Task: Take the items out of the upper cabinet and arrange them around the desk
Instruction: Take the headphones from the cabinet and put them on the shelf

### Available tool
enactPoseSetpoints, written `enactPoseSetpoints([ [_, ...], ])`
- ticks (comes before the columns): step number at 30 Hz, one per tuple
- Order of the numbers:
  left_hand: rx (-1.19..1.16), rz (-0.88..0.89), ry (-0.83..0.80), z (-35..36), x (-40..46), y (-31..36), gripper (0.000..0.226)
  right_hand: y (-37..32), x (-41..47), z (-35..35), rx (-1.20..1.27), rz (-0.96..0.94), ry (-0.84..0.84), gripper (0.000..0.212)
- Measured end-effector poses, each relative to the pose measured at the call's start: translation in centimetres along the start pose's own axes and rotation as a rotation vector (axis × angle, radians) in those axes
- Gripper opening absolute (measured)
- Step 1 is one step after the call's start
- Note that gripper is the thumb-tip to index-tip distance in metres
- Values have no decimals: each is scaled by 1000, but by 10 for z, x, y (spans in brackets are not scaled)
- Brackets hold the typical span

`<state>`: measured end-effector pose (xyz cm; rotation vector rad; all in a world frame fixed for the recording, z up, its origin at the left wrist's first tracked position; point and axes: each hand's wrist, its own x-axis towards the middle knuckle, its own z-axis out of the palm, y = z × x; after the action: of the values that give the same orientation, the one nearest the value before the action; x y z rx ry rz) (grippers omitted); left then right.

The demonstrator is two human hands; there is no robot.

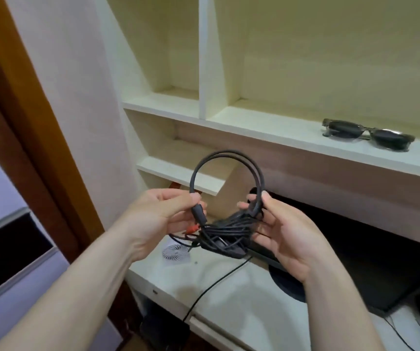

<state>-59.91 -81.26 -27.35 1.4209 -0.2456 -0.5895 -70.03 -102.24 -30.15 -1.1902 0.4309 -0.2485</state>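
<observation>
Your left hand and right hand both pinched the cable bundle; desk directly below.

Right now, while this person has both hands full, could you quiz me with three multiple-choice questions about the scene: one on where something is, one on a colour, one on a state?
1. Where do the sunglasses lie?
A. On the open shelf, at the right
B. On the desk
C. In a hand

2. What colour is the small round fan on the desk?
A. Red
B. White
C. Blue

3. How is the black cable bundle held?
A. Lying loose on the desk
B. Hanging from the shelf
C. Held between the left hand and the right hand

Answers:
1 A: the glasses rest on the shelf board, away from both hands.
2 B: its slatted face is white.
3 C: fingers of both hands pinch the looped cable above the desk.
</observation>
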Motion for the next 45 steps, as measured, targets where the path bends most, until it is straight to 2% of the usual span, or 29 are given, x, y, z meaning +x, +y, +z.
enactPoseSetpoints([
  [3,45,5,-17,-3,17,4,36,1,35,-3,-29,-20,-27,26],
  [6,-26,47,3,-6,38,9,46,4,59,-4,-75,-20,-85,24],
  [8,-121,45,20,-4,54,12,46,9,70,-1,-132,-4,-125,23],
  [12,-232,-7,-23,-6,89,9,31,15,87,1,-203,42,-173,24],
  [18,-361,-144,-145,-27,138,2,25,8,104,-5,66,49,13,56],
  [24,-424,-223,-315,-50,182,5,26,1,104,6,135,5,124,58],
  [31,-459,-250,-377,-77,236,11,20,5,101,21,159,-59,232,57],
  [33,-506,-277,-373,-85,252,13,27,9,100,24,166,-70,255,57],
  [37,-643,-350,-279,-91,280,16,59,14,95,29,190,-87,308,59],
  [39,-696,-373,-201,-90,291,18,55,13,93,32,197,-98,332,56],
  [41,-751,-389,-125,-88,301,21,40,11,92,34,199,-109,351,56],
  [45,-852,-390,-55,-87,315,22,24,7,91,39,204,-129,364,53],
])
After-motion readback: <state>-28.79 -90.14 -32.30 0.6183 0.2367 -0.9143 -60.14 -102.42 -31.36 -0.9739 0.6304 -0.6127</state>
